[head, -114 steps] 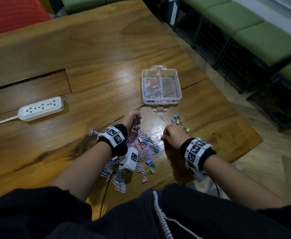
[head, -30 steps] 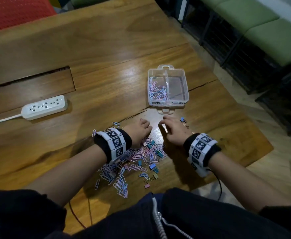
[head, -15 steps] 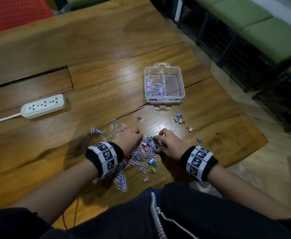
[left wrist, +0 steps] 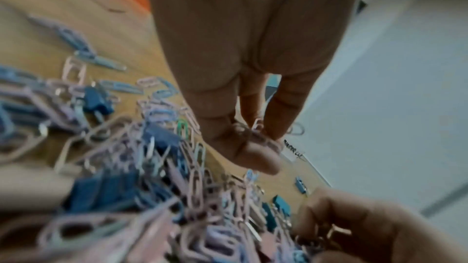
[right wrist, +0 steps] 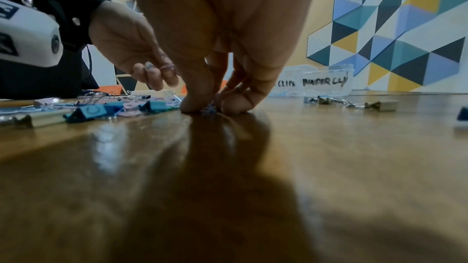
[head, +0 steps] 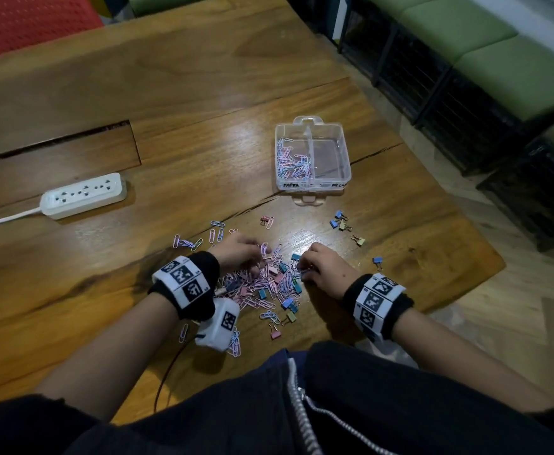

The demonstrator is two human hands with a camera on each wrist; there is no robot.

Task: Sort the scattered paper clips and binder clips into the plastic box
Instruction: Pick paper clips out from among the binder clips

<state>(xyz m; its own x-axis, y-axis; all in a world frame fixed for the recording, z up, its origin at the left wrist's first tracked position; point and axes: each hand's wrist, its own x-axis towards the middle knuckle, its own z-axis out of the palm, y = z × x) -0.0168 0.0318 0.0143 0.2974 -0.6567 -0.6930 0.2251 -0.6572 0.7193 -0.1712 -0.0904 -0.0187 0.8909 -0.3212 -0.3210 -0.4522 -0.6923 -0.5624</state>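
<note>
We pinch paper clips from the mixed heap (head: 262,287) on the wooden table (head: 203,93), our left hand (head: 239,252) gripping a few pink ones and our right hand (head: 323,266) closing thumb and fingers on a blue one. The plastic box (head: 344,139) beyond holds paper clips in its left compartment only. We judge most sorting remains: binder clips (head: 341,221) lie scattered

Wooden table (head: 203,93) with clips (head: 269,284), box (head: 346,159), power strip (head: 83,195)
</note>
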